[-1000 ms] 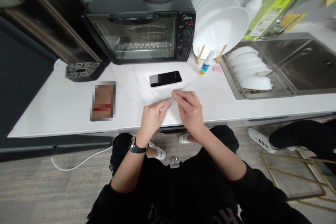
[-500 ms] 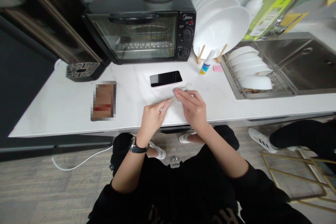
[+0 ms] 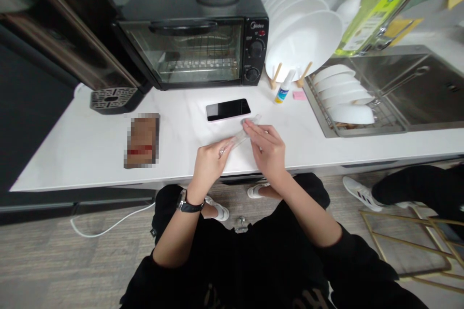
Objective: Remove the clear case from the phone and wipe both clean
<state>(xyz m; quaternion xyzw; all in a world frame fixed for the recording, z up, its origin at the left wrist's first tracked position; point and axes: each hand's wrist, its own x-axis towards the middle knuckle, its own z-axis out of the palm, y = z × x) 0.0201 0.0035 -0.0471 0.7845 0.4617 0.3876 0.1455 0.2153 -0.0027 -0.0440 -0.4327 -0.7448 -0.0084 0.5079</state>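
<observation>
Between my hands, over the front part of the counter, is a thin see-through piece that looks like a clear phone case [image 3: 238, 139], tilted so that little of its face shows. My left hand [image 3: 209, 163] grips its lower left end, fingers closed. On its upper right part, the fingers of my right hand [image 3: 268, 150] are pressed together, and whether a cloth is under them I cannot tell. A black-screened phone [image 3: 228, 109] lies just beyond my hands. Farther right stands a small spray bottle [image 3: 282, 91] with a white cap, beside a pink block [image 3: 299, 95].
A black toaster oven [image 3: 188, 53] stands at the back, with a rack of white plates [image 3: 304, 41] on its right. The sink [image 3: 409, 82] is at the right. A blurred brown item [image 3: 142, 140] lies left on the white counter [image 3: 90, 154]. Another person's shoe [image 3: 360, 193] shows below.
The fingers of my right hand have shifted slightly along the clear case, and more of its middle shows between my hands. The phone and bottle have stayed in place.
</observation>
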